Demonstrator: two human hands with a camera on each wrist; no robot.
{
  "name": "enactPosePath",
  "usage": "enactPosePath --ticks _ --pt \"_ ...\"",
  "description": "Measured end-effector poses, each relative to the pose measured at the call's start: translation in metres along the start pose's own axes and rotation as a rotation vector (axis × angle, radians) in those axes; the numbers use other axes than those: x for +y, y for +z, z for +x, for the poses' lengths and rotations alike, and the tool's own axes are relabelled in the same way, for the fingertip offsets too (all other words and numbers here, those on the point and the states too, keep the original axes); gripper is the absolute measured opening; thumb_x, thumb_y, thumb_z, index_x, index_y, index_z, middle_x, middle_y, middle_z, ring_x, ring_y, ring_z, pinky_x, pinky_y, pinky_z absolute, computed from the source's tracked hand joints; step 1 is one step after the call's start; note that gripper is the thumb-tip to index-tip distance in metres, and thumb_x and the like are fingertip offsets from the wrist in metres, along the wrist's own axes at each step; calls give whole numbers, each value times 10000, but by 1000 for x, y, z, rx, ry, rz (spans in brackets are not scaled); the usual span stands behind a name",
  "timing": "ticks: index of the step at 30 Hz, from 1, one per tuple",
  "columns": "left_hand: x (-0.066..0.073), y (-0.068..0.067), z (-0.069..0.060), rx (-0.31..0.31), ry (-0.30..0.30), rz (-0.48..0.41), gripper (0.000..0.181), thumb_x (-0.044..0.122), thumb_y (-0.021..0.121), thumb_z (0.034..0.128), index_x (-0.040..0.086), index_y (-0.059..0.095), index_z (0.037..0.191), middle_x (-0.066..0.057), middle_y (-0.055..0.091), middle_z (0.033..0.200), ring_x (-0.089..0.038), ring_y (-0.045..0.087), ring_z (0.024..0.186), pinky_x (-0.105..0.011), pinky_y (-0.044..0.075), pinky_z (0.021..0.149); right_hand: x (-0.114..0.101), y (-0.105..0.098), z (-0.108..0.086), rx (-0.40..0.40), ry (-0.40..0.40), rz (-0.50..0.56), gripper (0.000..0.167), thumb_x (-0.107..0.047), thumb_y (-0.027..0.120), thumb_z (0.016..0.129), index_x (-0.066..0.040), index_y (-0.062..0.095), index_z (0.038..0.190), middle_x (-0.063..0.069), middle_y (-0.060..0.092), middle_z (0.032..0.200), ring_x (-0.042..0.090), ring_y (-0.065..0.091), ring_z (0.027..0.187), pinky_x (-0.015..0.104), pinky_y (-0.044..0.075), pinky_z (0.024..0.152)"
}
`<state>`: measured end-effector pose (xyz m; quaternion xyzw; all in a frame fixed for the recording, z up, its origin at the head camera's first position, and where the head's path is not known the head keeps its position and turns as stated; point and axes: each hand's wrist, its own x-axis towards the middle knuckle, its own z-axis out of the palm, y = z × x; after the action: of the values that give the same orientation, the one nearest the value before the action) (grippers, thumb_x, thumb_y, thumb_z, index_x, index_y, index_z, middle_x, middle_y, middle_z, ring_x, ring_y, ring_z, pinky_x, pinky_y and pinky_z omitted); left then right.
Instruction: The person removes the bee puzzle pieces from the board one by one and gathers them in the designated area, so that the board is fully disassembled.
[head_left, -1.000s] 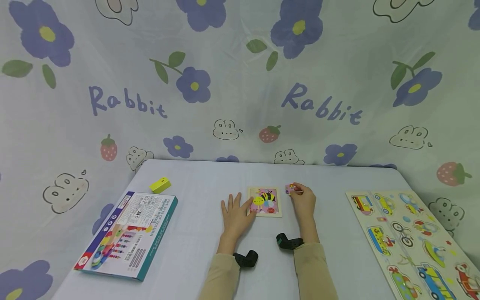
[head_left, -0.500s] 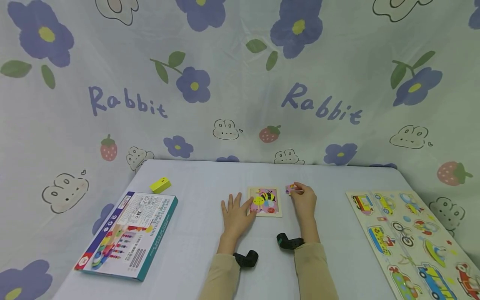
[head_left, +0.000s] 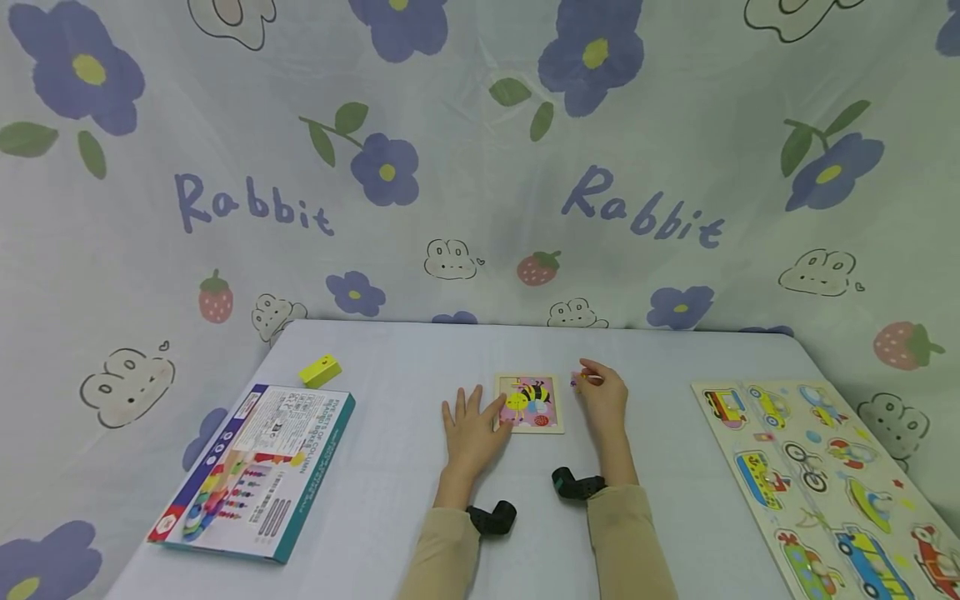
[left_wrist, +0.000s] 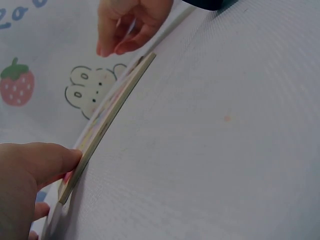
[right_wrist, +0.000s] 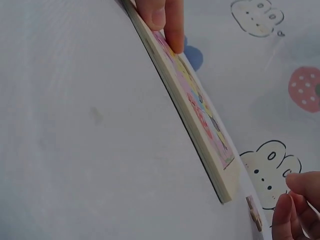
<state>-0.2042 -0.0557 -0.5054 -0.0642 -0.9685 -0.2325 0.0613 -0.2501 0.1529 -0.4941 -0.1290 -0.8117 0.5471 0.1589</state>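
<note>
A square wooden bee puzzle (head_left: 534, 400) lies in its frame on the table. My left hand (head_left: 471, 437) is at its left side with fingers spread; in the left wrist view the thumb (left_wrist: 65, 160) rests on the frame's edge (left_wrist: 107, 125). To the right of the frame, a small pink puzzle piece (head_left: 575, 379) lies at the fingertips of my right hand (head_left: 606, 404). In the right wrist view the piece (right_wrist: 254, 214) is on the table, apart from the loosely bent fingers of the right hand (right_wrist: 302, 207); nothing shows in their grip.
At the left lie a boxed toy set (head_left: 255, 467) and a yellow block (head_left: 320, 371). A large board with vehicle pictures (head_left: 817, 483) is at the right. Behind the table hangs a patterned cloth (head_left: 465, 192). Both wrists wear black cameras.
My right hand has shifted slightly left and its index finger has lifted, covering more of the small pink piece in the head view. My left hand has stayed on the frame.
</note>
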Motion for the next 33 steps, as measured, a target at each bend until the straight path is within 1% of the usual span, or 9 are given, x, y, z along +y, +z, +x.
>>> enactPosePath --ticks 3,7,13,16,19,22,26,30,33 --pt "0 0 0 -1 1 -1 453 401 564 859 244 568 1284 -150 367 1435 -409 172 1369 -614 26 1067 -4 2 -1 -17 6 59 313 -59 659 817 2 642 1124 171 611 1006 235 556 887 95 416 637" --pt "-1 1 1 -6 0 5 454 407 558 861 249 565 1286 -149 364 1437 -407 168 1370 -612 23 1068 -7 7 -2 -57 14 71 327 -56 649 820 -14 634 1145 151 605 1008 210 544 874 106 437 628" --pt "-2 2 1 -10 -1 4 451 403 554 862 250 565 1286 -147 364 1437 -410 168 1369 -617 21 1066 -14 18 -7 -138 25 39 330 -104 647 836 -74 631 1164 105 602 1044 205 531 906 225 456 707" --pt "-2 2 1 -9 -1 6 447 402 553 866 253 565 1287 -146 366 1437 -409 168 1370 -616 18 1066 -19 23 -11 -183 5 33 333 -107 648 841 -84 628 1173 97 603 1056 215 540 933 292 475 766" --pt "-2 3 2 -8 -1 13 446 406 550 868 256 564 1288 -145 369 1436 -408 170 1370 -615 19 1068 -22 28 -15 -228 -46 23 333 -96 656 839 -72 631 1170 108 613 1050 234 560 947 354 490 816" --pt "-2 3 1 -6 1 17 448 409 547 867 255 565 1287 -149 373 1434 -413 175 1367 -619 23 1065 -23 32 -17 -272 -107 -17 324 -79 662 833 -62 640 1156 110 620 1039 241 574 933 388 496 830" --pt "-2 2 1 -1 8 20 449 410 546 862 253 570 1283 -155 378 1429 -421 187 1361 -624 34 1061 -21 36 -19 -318 -177 -72 304 -69 667 829 -55 653 1132 100 627 1023 228 582 912 385 499 829" --pt "-2 2 1 2 14 20 448 410 541 863 254 571 1281 -156 379 1428 -420 190 1360 -624 38 1061 -19 39 -19 -331 -241 -130 283 -84 677 824 -63 666 1105 92 636 1004 219 577 887 376 496 804" --pt "-2 2 1 3 18 21 446 412 541 864 256 571 1281 -155 380 1428 -420 191 1361 -624 40 1061 -19 40 -20 -333 -289 -192 283 -108 688 817 -77 670 1098 83 639 1024 230 571 929 401 477 836"
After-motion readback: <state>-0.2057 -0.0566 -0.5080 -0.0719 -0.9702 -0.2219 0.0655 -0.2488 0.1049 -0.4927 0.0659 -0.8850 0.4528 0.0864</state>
